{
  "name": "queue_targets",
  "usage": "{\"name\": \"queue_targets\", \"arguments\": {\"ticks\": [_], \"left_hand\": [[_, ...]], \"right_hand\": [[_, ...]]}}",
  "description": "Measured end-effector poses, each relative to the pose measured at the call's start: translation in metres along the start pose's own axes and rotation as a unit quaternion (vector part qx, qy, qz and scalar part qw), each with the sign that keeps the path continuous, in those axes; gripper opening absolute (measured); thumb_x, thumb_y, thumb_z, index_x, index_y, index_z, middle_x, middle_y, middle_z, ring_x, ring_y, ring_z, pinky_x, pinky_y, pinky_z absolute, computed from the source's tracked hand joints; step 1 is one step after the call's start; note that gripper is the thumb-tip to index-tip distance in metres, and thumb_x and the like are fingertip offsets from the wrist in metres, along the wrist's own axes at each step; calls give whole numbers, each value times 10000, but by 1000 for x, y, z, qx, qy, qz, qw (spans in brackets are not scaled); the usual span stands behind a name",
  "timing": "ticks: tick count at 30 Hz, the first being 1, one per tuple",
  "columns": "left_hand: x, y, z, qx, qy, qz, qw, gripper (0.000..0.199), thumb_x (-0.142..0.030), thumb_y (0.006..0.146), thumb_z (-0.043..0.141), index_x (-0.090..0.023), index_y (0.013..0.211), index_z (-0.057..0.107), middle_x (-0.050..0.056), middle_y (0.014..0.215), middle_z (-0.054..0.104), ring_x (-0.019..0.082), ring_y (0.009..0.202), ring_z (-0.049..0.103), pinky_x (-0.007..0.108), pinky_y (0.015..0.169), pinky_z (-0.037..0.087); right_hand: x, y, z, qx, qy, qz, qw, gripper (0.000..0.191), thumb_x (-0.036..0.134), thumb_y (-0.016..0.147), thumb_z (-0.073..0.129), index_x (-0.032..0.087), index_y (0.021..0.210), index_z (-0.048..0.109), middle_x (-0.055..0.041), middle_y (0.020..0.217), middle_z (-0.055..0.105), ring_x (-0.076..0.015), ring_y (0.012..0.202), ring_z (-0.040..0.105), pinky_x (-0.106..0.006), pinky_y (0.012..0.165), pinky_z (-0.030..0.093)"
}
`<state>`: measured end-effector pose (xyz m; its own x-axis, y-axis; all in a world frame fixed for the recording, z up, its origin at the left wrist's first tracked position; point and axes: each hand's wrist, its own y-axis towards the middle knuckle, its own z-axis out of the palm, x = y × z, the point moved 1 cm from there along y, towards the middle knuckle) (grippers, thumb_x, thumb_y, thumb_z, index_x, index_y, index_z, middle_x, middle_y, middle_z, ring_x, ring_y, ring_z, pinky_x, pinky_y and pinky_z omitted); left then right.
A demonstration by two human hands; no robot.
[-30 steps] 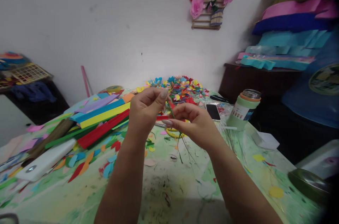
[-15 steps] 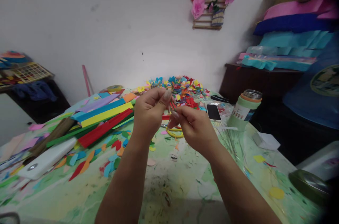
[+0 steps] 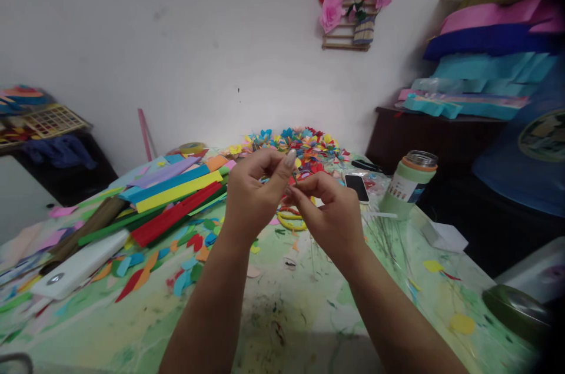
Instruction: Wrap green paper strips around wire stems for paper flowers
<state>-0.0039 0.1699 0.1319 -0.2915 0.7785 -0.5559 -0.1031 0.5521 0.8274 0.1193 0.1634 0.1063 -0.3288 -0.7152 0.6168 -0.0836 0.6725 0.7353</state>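
Observation:
My left hand point(image 3: 258, 191) and my right hand point(image 3: 329, 212) meet over the middle of the table, fingertips almost touching. Both are closed in a pinch around a small, thin item that I cannot make out, mostly covered by the fingers. A thin dark line shows between the fingertips. Just below and behind the hands lie scissors with yellow handles point(image 3: 291, 222). Beyond them spreads a heap of colourful paper flowers point(image 3: 304, 141). Cut paper petals point(image 3: 194, 253) are scattered to the left of my left forearm.
Folded crepe paper strips point(image 3: 176, 209) and a white device point(image 3: 79, 268) lie at left. A phone point(image 3: 356, 188), a green bottle point(image 3: 408, 185), thin wires point(image 3: 391, 244) and a tape dispenser point(image 3: 514, 309) are at right. Paper stacks point(image 3: 481, 73) sit on a dark cabinet.
Both hands have shifted slightly to the right, still pinched together. The red piece that showed between the fingertips is less visible now.

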Motion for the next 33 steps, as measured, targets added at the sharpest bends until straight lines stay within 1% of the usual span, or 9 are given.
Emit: {"name": "queue_targets", "arguments": {"ticks": [4, 8, 13, 19, 22, 26, 28, 30, 33], "left_hand": [[-3, -1, -2, 13, 66, 57, 996, 230, -266, 845, 590, -177, 632, 584, -12, 595, 549, 106, 581, 499, 243, 592, 415], [-1, -1, -2, 30, 92, 87, 992, 215, -240, 850, 577, -173, 648, 603, 2, 613, 576, 125, 607, 523, 271, 615, 413], [2, -1, -1, 9, 98, 72, 993, 210, -215, 849, 559, -171, 649, 606, -1, 614, 562, 121, 579, 504, 276, 585, 399], [5, 0, -7, 35, 2, 26, 999, 185, -169, 840, 559, -186, 671, 632, -20, 595, 545, 100, 552, 490, 250, 546, 390], [10, 1, -10, 76, -103, 6, 992, 187, -181, 848, 561, -195, 680, 641, -19, 585, 549, 95, 528, 490, 237, 508, 383], [11, 2, -10, 119, -208, -19, 971, 195, -279, 863, 577, -209, 696, 650, -10, 606, 541, 103, 574, 498, 238, 537, 398], [9, 3, -9, 128, -218, -35, 967, 196, -325, 861, 582, -219, 717, 663, -8, 629, 540, 103, 597, 495, 239, 560, 402], [7, 3, -9, 159, -205, -46, 965, 191, -351, 855, 588, -229, 747, 687, 1, 669, 557, 106, 623, 501, 245, 578, 406], [5, 4, -9, 173, -184, -33, 967, 175, -329, 822, 635, -226, 700, 708, 14, 713, 550, 120, 693, 513, 261, 632, 414]], "right_hand": [[-3, -1, -2, 17, -39, -30, 999, 125, 188, 836, 548, 200, 712, 551, 3, 663, 692, -136, 618, 656, -234, 572, 455], [-4, 1, -1, 48, -72, -9, 996, 129, 134, 840, 500, 202, 739, 543, -7, 706, 703, -153, 657, 660, -245, 597, 450], [-4, 2, 0, 67, -59, 5, 996, 157, 99, 837, 472, 207, 744, 538, -11, 728, 713, -161, 683, 671, -255, 621, 466], [2, 2, -4, 106, 50, 28, 993, 148, 183, 877, 488, 199, 748, 558, -18, 726, 725, -138, 671, 686, -244, 637, 506], [8, 2, -7, 167, 166, 78, 969, 196, 264, 883, 508, 187, 708, 553, -17, 637, 706, -133, 600, 670, -251, 599, 520], [14, 3, -8, 239, 329, 137, 903, 222, 310, 864, 550, 171, 692, 575, -5, 565, 687, -115, 534, 654, -231, 545, 517], [15, 4, -8, 238, 365, 147, 888, 222, 321, 856, 570, 167, 698, 593, -3, 570, 690, -108, 539, 654, -224, 549, 519], [14, 4, -8, 231, 389, 147, 880, 217, 335, 850, 583, 169, 712, 607, 2, 567, 687, -105, 534, 650, -225, 551, 523], [11, 5, -6, 222, 409, 142, 874, 198, 332, 855, 585, 172, 748, 633, 4, 586, 691, -100, 538, 644, -231, 574, 529]]}}
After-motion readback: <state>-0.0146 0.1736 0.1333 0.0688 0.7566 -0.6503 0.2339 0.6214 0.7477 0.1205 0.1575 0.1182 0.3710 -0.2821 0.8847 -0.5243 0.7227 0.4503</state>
